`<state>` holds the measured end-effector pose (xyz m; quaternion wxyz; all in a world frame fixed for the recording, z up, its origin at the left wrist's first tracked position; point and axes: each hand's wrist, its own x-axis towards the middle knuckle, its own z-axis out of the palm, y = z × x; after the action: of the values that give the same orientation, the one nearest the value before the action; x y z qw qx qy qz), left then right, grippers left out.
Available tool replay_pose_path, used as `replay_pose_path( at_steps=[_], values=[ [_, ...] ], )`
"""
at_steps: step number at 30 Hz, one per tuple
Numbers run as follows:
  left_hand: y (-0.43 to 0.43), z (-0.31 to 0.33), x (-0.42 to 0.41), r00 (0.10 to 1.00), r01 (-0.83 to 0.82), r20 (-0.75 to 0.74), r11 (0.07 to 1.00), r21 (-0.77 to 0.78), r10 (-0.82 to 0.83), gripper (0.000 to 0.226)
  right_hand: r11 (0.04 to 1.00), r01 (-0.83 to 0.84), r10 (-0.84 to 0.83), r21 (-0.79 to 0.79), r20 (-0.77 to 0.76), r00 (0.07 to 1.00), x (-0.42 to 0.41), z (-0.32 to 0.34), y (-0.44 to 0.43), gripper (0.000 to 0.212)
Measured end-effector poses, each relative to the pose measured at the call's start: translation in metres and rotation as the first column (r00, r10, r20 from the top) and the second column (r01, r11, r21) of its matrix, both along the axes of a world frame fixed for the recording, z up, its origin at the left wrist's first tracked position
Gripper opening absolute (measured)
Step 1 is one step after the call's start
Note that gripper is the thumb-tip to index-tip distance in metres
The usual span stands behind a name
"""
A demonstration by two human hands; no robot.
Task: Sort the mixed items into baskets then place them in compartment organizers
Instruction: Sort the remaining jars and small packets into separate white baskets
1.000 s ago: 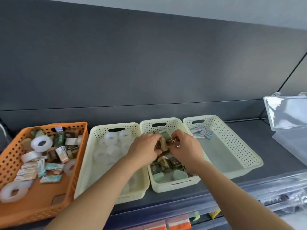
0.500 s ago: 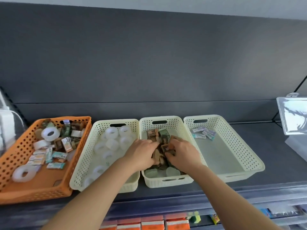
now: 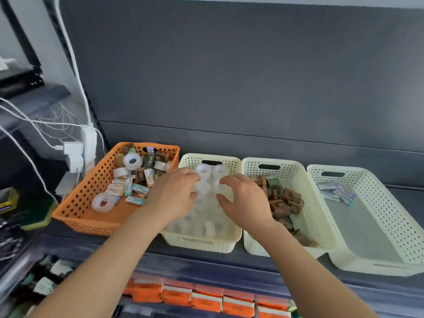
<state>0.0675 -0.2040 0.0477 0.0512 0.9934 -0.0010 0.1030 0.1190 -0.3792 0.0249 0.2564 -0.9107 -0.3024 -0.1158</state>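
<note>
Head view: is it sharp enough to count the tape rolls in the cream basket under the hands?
Head view: no; the white tape rolls wash out against the cream basket, and the left hand and right hand cover some. Head view, left edge: smeared by motion blur. Head view, right side: the wide lens bows the far-right basket.

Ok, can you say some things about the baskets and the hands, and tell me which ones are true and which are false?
1. The left hand and the right hand are both over the cream basket of white tape rolls. True.
2. The orange basket is at the right end of the row. False: it is at the left end.
3. The far-right basket has small boxes in it. True.
4. The middle cream basket is empty. False: brown and green items lie in it.
</note>
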Motion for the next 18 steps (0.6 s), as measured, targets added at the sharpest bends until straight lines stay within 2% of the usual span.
replay_pose_path(
  at_steps=[2,5,9,12,15,18],
  values=[
    [0.026,0.000,-0.014,0.999,-0.050,-0.006,0.999,-0.012,0.050,0.035,0.998,-0.060,0.060,0.010,-0.002,0.998,-0.007,0.001,0.025,0.035],
    [0.066,-0.003,-0.032,0.994,-0.109,-0.016,0.994,-0.010,0.109,0.022,0.991,-0.135,0.135,0.004,0.007,0.991,-0.017,0.000,0.065,0.032],
    [0.120,-0.012,-0.051,0.978,-0.193,-0.078,0.981,0.008,0.193,0.030,0.974,-0.222,0.222,-0.032,-0.002,0.975,-0.028,-0.004,0.121,0.023],
    [0.158,-0.022,-0.057,0.967,-0.191,-0.167,0.981,0.036,0.194,0.024,0.958,-0.250,0.251,-0.139,-0.008,0.968,-0.031,-0.011,0.160,0.023],
    [0.189,-0.030,-0.057,0.933,-0.190,-0.300,0.980,0.057,0.198,0.018,0.917,-0.249,0.249,-0.312,-0.040,0.968,-0.031,-0.016,0.193,0.025],
    [0.209,-0.037,-0.052,0.898,-0.181,-0.407,0.983,0.012,0.170,0.022,0.854,-0.237,0.206,-0.463,-0.117,0.971,-0.032,-0.019,0.219,0.027]
  ],
)
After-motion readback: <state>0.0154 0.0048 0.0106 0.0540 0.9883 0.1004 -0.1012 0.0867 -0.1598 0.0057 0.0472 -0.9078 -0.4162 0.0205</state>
